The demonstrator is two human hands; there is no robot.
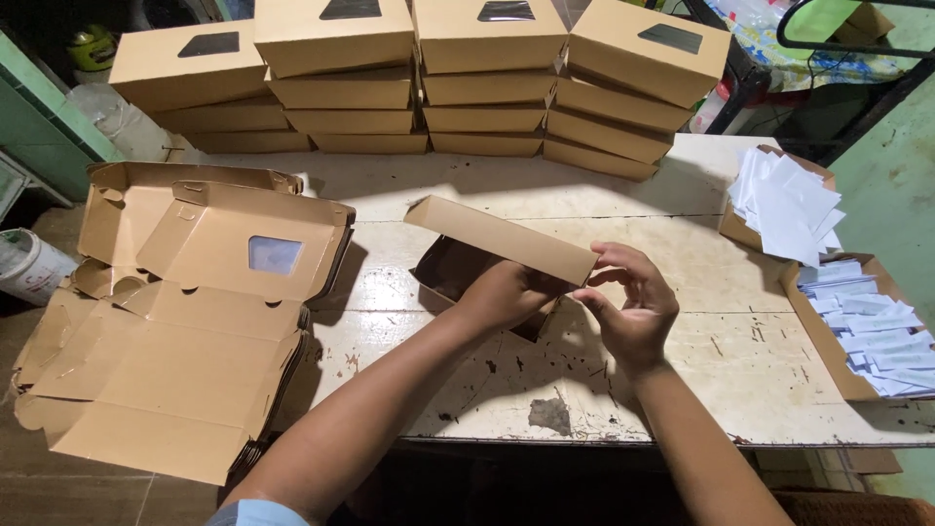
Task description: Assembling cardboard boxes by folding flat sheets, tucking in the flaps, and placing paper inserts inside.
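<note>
A brown cardboard box [487,239], partly folded, sits tilted on the worn white table [682,370] in front of me. My left hand [506,292] grips its near side, with the fingers under the raised wall. Just to the right, my right hand [633,302] pinches the box's right end with curled fingers. The dark inside of the box shows below the raised flap.
A pile of flat, unfolded window boxes [195,321] lies at the left edge. Four stacks of finished window boxes [419,88] line the back. At right, two open cartons hold white paper slips [789,209] and small white packets [872,331].
</note>
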